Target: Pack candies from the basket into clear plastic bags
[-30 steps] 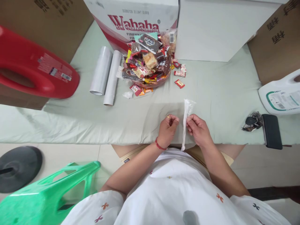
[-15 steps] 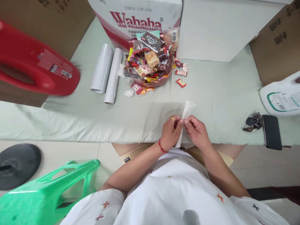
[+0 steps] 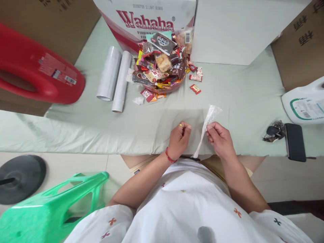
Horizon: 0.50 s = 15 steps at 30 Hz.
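Note:
A thin, crumpled strip of translucent plastic (image 3: 205, 130) is pinched near its middle by my right hand (image 3: 220, 139). Its wider end fans out over the cloth, and the twisted lower end hangs by the table's front edge. My left hand (image 3: 179, 139), with a ring and a red wrist cord, is closed to the left of the strip and apart from it; whether anything small is between its fingertips is hidden. Beyond the hands a bowl (image 3: 172, 88) is heaped with wrapped snacks (image 3: 163, 62), and a few small packets (image 3: 195, 89) lie beside it.
Two white rolls (image 3: 109, 74) lie left of the bowl, near a red jug (image 3: 68, 81). A Wahaha box (image 3: 152, 20) and a white box (image 3: 222, 33) stand behind. Keys (image 3: 273, 131), a black phone (image 3: 295, 141) and a white bottle (image 3: 306, 103) are at right. A green stool (image 3: 37, 212) stands lower left.
My left hand has let go of the plastic strip and moved left. My right hand has shifted right with the strip, whose upper end now spreads wider and leans further right.

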### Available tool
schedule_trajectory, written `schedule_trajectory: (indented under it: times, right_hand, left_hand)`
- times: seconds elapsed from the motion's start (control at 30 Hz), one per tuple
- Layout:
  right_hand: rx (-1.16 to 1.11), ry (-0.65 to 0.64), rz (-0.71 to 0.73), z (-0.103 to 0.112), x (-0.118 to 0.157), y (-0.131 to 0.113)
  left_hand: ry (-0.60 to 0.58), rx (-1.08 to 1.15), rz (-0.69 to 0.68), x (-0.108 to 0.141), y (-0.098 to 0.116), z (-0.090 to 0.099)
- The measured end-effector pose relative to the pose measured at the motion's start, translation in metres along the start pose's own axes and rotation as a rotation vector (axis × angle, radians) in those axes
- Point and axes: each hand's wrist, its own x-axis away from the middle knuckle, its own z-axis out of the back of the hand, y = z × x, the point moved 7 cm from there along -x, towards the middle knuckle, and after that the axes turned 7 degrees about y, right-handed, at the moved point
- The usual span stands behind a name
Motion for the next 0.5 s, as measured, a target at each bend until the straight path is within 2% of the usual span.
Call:
schedule_trajectory:
  times: [0.1,0.23,0.5]
  right_hand:
    - [0.075,-0.008,0.058,-0.001,0.001,-0.001]
    - [0.151,-0.047,0.095,-0.008,0.005,-0.002]
    - [0.080,-0.090,0.054,-0.010,0.005,-0.002]
  left_hand:
    - [-0.071,0.028,0.001,0.007,0.006,-0.011]
    - [-0.094,-0.011,-0.019,0.010,0.011,-0.020]
    - [-0.127,-0.127,-0.111,0.003,0.014,-0.017]
